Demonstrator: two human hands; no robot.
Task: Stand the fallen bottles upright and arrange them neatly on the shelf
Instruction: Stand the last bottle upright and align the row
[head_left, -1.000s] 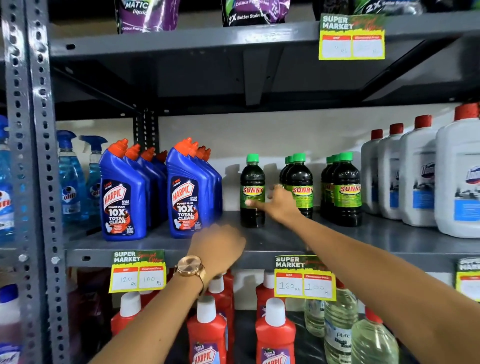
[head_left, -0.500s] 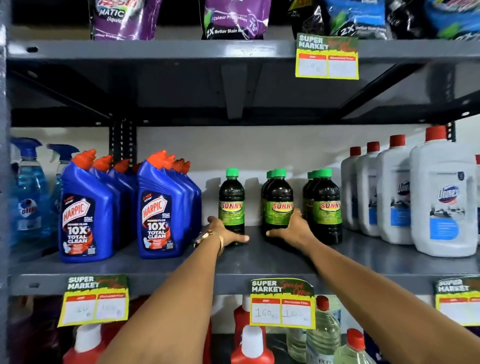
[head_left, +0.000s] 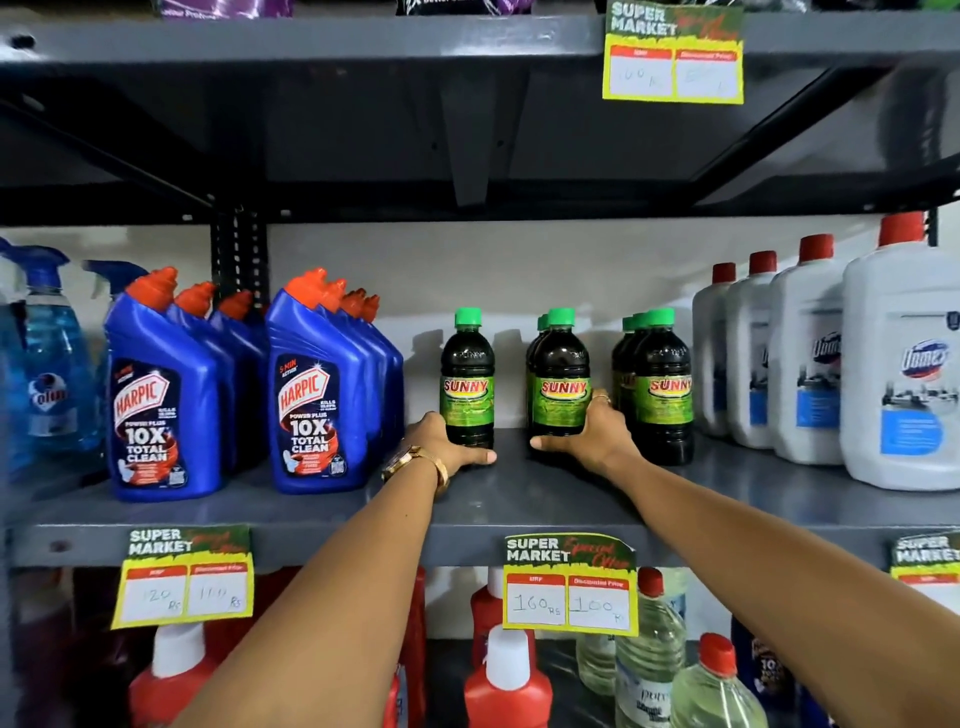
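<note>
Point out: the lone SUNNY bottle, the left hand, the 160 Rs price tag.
lone SUNNY bottle (head_left: 466, 387), head view, on its label.
left hand (head_left: 441, 441), head view, on the back of the hand.
160 Rs price tag (head_left: 569, 584), head view, on its middle.

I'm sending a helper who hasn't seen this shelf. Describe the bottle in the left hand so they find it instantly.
On the middle shelf, look between the blue bottles and the white jugs. Among the dark, green-capped bottles, it's the leftmost bottle, standing alone with nothing behind it, the left hand at its base.
</note>
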